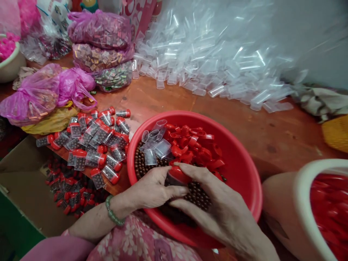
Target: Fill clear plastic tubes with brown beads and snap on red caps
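Over a red basin (252, 174), my left hand (152, 186) grips a small clear plastic container with a red cap (179, 174). My right hand (217, 199) rests its fingertips on that cap, and its thumb and fingers are around the container. Most of the container's body is hidden by my fingers. Beneath my hands lie many brown beads (197, 195). Inside the basin are also several clear empty containers (160, 148) at the left and a heap of loose red caps (190, 143) at the back.
Capped, bead-filled containers (95, 136) lie heaped left of the basin, with more in a cardboard box (20, 175) below. Clear containers (206, 69) are piled at the back. Pink bags (102, 29) stand back left. A pale bucket (296, 195) of red pieces is at the right.
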